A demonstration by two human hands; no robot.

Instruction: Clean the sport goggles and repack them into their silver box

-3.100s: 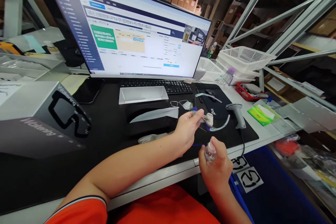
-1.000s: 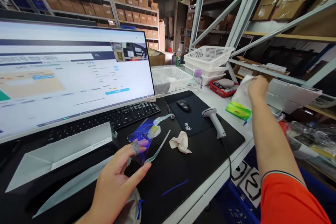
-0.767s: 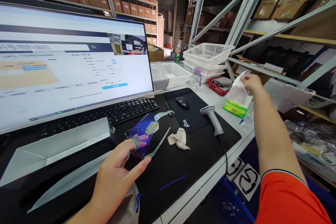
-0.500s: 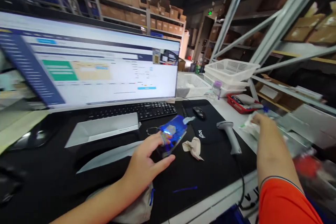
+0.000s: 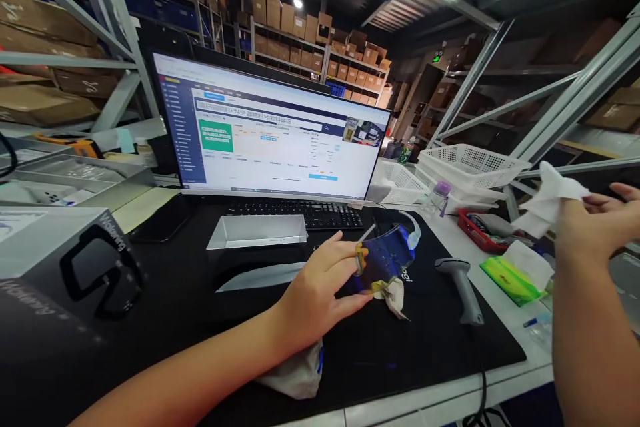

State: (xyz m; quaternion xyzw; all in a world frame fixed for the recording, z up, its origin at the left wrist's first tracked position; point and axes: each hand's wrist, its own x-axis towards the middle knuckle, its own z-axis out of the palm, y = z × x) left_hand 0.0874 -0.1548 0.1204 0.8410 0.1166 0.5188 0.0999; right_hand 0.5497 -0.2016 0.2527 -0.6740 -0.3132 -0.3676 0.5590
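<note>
My left hand [image 5: 320,283] grips a curved, shiny blue-tinted lens [image 5: 383,260] by its near edge, above the black desk mat. A pale strip hangs at the lens's far end. At the far right my raised right hand [image 5: 595,227] is closed on a white tissue [image 5: 547,197], with some fingers stretched out. Below it lies a green tissue pack [image 5: 515,279] with another tissue sticking out. A crumpled beige cloth [image 5: 396,299] rests just under the lens. Near my left forearm is a grey pouch [image 5: 295,373], partly hidden.
A monitor [image 5: 280,160] and a keyboard [image 5: 330,215] stand behind an open white box [image 5: 257,240]. On the right are a barcode scanner [image 5: 461,287], a red basket [image 5: 477,237] and white baskets [image 5: 470,170]. A box with a goggles picture [image 5: 75,280] stands left.
My right hand has risen from the tissue pack with a tissue in it. The lens in my left hand has turned and looks darker. The view has swung left.
</note>
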